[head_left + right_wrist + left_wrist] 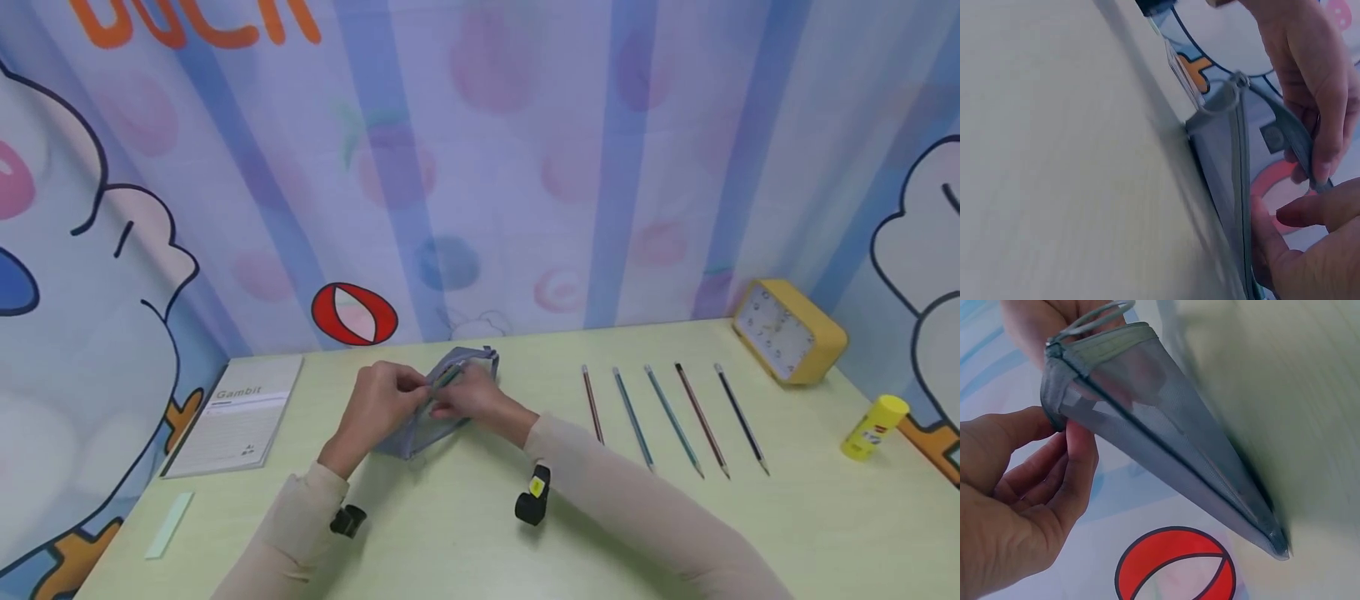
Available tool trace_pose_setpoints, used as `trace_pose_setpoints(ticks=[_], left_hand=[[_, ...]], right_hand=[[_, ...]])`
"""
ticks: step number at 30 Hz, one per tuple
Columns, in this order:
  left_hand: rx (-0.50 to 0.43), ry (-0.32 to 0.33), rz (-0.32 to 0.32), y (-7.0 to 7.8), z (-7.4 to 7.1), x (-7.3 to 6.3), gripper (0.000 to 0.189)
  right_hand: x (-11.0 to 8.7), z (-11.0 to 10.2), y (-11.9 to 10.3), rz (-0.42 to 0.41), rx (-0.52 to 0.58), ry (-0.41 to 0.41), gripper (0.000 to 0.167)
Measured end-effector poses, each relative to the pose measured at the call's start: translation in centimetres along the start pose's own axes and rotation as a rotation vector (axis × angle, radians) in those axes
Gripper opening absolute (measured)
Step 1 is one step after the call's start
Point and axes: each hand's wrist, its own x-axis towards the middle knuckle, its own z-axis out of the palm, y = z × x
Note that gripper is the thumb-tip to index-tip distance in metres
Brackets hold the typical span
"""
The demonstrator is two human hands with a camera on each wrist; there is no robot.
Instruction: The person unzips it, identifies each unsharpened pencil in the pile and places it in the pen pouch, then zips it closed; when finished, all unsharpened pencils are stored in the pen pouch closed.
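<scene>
Left hand [375, 404] and right hand [468, 400] are both pinching the grey mesh pencil pouch [442, 400], fingers curled on its zipper edge, with a green pencil [447, 377] apparently entering the mouth. The pouch is resting on the tabletop [450, 533], at 9 o'clock from five loose pencils [675, 417]. It is judged light, soft and floppy, collapsing unless held; the stiffer zipper seam [1172, 447] is offering the surest hold.
</scene>
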Motion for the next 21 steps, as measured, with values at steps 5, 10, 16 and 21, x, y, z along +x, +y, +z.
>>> trace_pose_setpoints(ticks=[5,10,16,21], left_hand=[[-0.002,0.022,-0.041,0.0,-0.6,0.2,0.012],[0.012,0.024,-0.041,-0.1,-1.1,0.5,0.013],[0.018,0.017,-0.035,-0.2,-1.2,0.6,0.013],[0.022,0.023,-0.038,-0.3,-1.2,0.6,0.013]], right_hand=[[-2.6,-0.2,-0.7,-0.158,-0.23,0.005,0.076],[-6.0,-0.8,-2.0,-0.342,-0.416,-0.01,0.055],[-8.2,-1.3,-2.2,-0.335,-0.532,-0.25,0.022],[-7.8,-0.6,-1.1,-0.234,-0.457,-0.35,0.03]])
